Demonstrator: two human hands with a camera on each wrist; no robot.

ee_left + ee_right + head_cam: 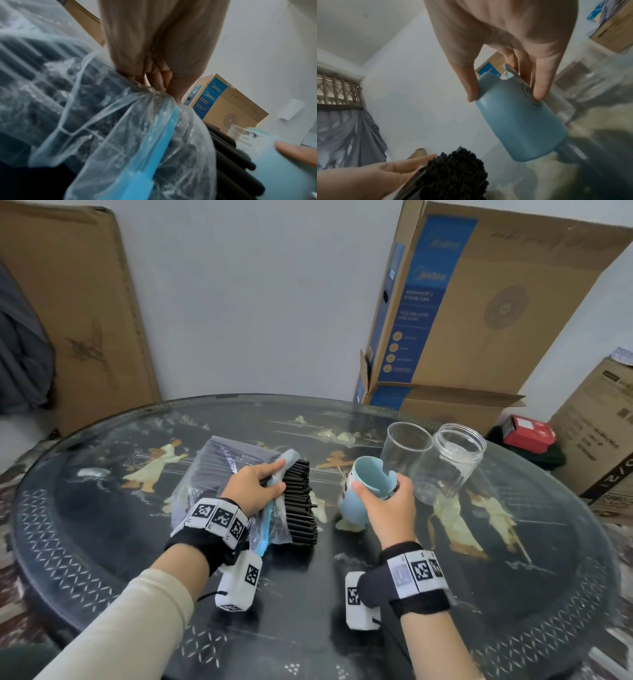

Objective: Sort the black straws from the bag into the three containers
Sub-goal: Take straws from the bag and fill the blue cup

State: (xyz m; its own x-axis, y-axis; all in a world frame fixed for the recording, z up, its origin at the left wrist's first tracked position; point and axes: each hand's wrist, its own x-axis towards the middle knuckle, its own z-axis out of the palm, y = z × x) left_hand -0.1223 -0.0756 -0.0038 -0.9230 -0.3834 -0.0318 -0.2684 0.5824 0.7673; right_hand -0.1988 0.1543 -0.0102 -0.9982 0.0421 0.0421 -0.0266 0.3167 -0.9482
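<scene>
While the left hand point(255, 486) grips the mouth of the clear plastic bag point(219, 470), its fingers point(155, 79) curled into the gathered plastic beside the blue zip strip point(154, 148), a thick bundle of black straws point(301, 501) sticks out of the bag toward three o'clock. The bag lies near the middle of the dark, glass-topped worktop point(102, 542). The right hand point(390, 506) holds the light blue cup point(363, 491), thumb on one side of the rim and fingers point(541, 86) on the other; the cup is tilted, its opening facing eleven o'clock toward the straws, just beside their ends. At one o'clock from the cup stands a clear glass point(404, 453), and just to its three o'clock side a clear jar point(448, 463), the two close together. Cardboard boxes point(479, 313) stand behind the worktop at two o'clock.
</scene>
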